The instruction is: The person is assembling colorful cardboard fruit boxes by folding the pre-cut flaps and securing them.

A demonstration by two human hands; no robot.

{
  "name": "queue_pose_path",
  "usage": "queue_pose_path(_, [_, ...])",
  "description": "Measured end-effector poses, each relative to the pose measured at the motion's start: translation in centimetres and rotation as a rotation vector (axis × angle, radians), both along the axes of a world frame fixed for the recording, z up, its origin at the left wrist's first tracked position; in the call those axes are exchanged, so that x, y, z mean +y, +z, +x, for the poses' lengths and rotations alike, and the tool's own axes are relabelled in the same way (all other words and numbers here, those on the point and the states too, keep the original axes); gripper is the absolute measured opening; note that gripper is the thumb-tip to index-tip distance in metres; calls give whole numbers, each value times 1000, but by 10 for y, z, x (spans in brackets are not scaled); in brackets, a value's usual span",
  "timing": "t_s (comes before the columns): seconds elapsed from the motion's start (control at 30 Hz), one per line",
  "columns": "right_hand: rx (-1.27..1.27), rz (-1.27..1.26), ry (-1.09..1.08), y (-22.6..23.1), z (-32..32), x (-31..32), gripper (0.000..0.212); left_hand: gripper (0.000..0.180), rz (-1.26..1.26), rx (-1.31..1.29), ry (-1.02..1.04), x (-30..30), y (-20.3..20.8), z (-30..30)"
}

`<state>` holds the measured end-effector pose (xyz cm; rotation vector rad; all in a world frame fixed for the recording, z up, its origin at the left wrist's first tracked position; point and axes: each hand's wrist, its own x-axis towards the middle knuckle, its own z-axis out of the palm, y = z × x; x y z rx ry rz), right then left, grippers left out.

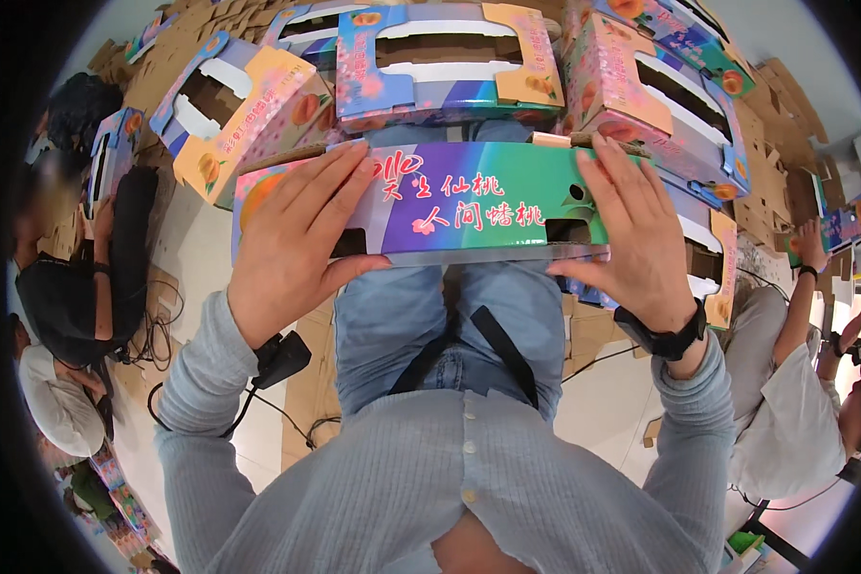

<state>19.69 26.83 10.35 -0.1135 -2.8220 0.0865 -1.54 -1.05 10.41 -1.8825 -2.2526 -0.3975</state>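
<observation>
A colourful cardboard fruit box [464, 201], purple, blue and green with peach pictures and red-and-white lettering, lies across my lap. My left hand [301, 244] grips its left end, fingers over the upper face and thumb along the near edge. At the other end my right hand [646, 239] does the same, its fingers by a dark cut-out slot. What is under the box is hidden. Just beyond it sits another printed box [440, 98] with a wide opening in its top and white flaps.
More printed boxes stand at the far left [282, 100] and far right [598, 72], with flat brown cardboard [187, 48] behind. A person in black [77, 297] works at left, another in a pale shirt [799, 411] at right. Black cables [163, 325] lie on the floor.
</observation>
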Motion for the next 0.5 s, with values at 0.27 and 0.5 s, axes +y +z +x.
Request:
queue_pose_path(0.27, [26, 15, 2, -13, 2, 2, 92, 85, -19, 12, -2, -1, 0, 2])
queue_pose_path(0.5, [84, 7, 13, -16, 1, -1, 84, 84, 60, 38, 73, -1, -14, 17])
